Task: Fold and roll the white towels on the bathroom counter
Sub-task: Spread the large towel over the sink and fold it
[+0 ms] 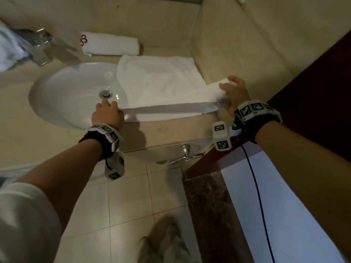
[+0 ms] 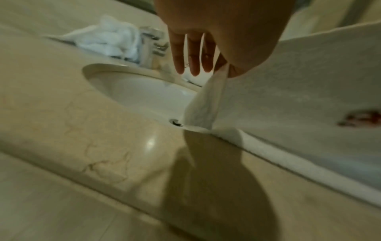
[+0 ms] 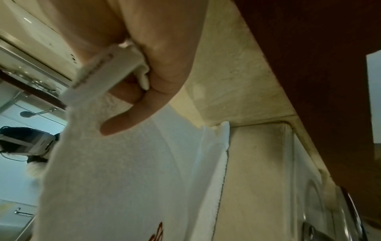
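A white towel [image 1: 161, 82] lies spread on the beige counter [image 1: 47, 145], partly over the sink's right side. Its near edge is lifted and stretched between my hands. My left hand [image 1: 109, 115] pinches the towel's left corner between thumb and forefinger, the other fingers straight, as the left wrist view shows [image 2: 221, 71]. My right hand [image 1: 230, 93] grips the right corner, fingers curled round the hem [image 3: 132, 78]. A red emblem [image 2: 358, 119] shows on the towel's underside. A rolled white towel [image 1: 110, 43] with a red emblem lies at the back of the counter.
The white sink basin [image 1: 72, 95] with its drain [image 1: 105, 93] is left of the towel. A chrome faucet [image 1: 41, 46] stands behind it, with a crumpled white cloth [image 1: 7, 50] at far left. A dark wooden panel [image 1: 313, 92] borders the right. A drawer handle [image 1: 187, 156] sits below.
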### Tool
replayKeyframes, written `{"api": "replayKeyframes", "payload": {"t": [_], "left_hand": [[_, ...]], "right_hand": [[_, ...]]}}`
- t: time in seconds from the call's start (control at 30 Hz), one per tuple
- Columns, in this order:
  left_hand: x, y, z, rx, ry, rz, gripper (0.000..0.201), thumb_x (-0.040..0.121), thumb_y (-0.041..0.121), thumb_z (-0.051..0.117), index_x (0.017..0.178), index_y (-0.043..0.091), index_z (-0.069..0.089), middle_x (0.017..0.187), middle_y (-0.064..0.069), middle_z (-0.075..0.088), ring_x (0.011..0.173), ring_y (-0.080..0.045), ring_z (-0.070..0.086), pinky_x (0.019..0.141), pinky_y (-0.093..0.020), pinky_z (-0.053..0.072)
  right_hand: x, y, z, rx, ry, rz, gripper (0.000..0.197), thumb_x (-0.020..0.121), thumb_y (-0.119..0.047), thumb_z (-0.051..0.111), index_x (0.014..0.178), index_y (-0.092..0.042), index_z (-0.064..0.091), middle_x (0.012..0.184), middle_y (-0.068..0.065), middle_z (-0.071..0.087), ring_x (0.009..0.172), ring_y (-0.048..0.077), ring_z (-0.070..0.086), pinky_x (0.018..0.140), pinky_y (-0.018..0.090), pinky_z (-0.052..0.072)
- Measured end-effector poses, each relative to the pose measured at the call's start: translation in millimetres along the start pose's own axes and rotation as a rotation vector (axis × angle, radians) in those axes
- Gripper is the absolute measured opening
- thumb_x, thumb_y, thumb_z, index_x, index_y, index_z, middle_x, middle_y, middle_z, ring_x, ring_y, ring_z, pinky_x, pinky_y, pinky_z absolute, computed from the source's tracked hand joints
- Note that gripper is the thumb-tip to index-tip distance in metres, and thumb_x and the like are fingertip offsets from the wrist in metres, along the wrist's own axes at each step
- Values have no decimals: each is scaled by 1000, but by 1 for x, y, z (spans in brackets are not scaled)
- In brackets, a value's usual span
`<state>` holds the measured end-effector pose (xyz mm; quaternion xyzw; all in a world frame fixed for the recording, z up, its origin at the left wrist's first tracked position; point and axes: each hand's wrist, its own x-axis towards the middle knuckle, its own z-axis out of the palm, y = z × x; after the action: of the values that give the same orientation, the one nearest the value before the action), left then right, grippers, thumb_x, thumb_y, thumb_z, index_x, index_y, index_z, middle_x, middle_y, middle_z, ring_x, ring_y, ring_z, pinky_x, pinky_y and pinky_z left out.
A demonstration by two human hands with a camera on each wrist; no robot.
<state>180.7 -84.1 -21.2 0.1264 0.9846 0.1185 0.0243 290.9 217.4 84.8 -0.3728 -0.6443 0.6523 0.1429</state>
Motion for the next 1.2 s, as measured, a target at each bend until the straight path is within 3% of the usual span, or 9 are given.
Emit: {"api": "replayKeyframes", "payload": {"t": [0.13,0.43,0.57,0.67,0.77,0.9,0.97,1.07,1.2], "left_hand": [[25,-6,-21,-150,7,-110,31,98,17,29,121,-1,40,118,-29,52,101,-46,54,79,-47,42],[146,6,-50,-218,25,-179,44,100,36,30,105,-2,51,109,-28,59,102,-42,55,83,-42,40],[208,22,-46,-236,-51,-194,44,98,36,39,101,-3,58,104,-28,63,98,-41,58,83,-41,44],[245,31,-43,-353,-139,-223,39,89,43,54,91,4,60,89,-18,64,81,-35,63,75,-39,53],[273,37,-38,-258,-269,-193,40,78,47,67,92,10,61,88,-7,58,78,-26,58,75,-33,51],[309,35,-28,56,-486,-55,38,76,37,73,101,12,64,95,-4,57,95,-25,55,76,-28,39],[324,31,-20,95,-496,-19,30,82,30,68,105,11,65,106,-9,62,105,-29,56,82,-31,42],[340,29,-11,-61,-374,-60,22,90,27,57,107,15,63,112,-15,61,104,-33,56,83,-34,42],[348,29,7,-184,-276,-59,20,93,28,49,105,14,59,104,-16,63,97,-34,57,76,-34,43]], "right_hand": [[18,-3,8,178,-79,0,25,92,2,41,80,-20,45,69,5,42,47,11,49,43,21,39],[144,-9,58,368,-36,128,17,92,2,45,94,-8,59,99,11,55,79,19,59,60,20,58],[206,-9,85,411,-9,175,36,92,-13,55,123,5,53,107,6,58,96,18,58,99,28,47],[242,-6,100,547,-134,277,42,94,8,39,136,5,37,119,17,51,109,23,52,113,33,29],[273,-4,112,369,-114,178,50,91,20,28,132,-7,38,113,16,44,108,29,51,95,34,47],[311,0,130,-24,-38,136,36,87,15,48,115,-6,54,99,9,52,67,11,56,47,11,51],[321,3,135,-292,-44,110,17,86,3,57,96,-12,58,105,13,57,66,11,61,58,16,54],[331,11,135,-723,-61,26,26,89,-20,61,112,-9,64,122,12,61,109,27,59,95,32,45],[338,13,144,-917,8,-92,31,92,-22,55,119,-8,62,124,12,61,113,30,57,95,30,43]]}}
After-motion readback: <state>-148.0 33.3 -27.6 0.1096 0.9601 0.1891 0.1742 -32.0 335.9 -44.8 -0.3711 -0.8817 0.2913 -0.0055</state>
